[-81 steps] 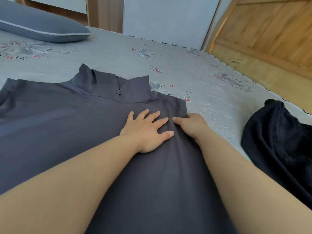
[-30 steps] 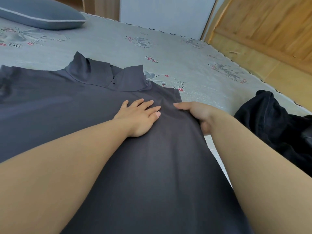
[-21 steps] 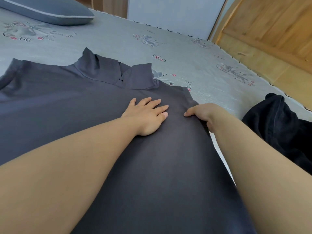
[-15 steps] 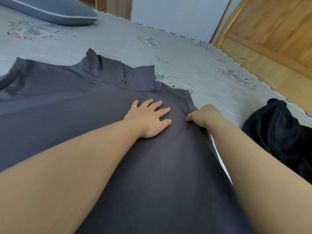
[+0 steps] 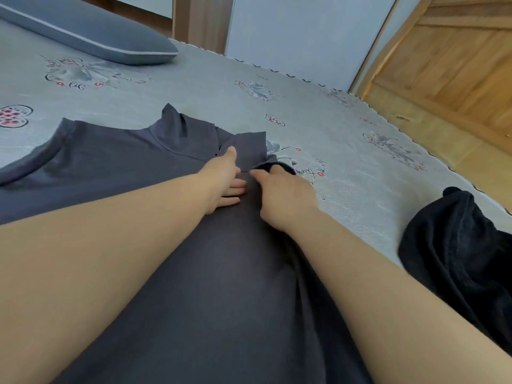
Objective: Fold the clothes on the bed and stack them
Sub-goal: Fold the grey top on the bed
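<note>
Hands first: left hand (image 5: pixel 225 180) lies flat, fingers straight, pressing the grey shirt (image 5: pixel 177 245) just below its collar; right hand (image 5: pixel 279 189) pinches the shirt's shoulder edge, fabric curled over fingers. Shirt lies on bed (image 5: pixel 346 167), long axis 6-to-12, collar at 12. Black garment (image 5: pixel 457 245) at 3, pillow (image 5: pixel 91 31) at 11.

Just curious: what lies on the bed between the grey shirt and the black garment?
Only bare printed bedsheet lies between the grey shirt and the black garment, seen in the head view.
</note>
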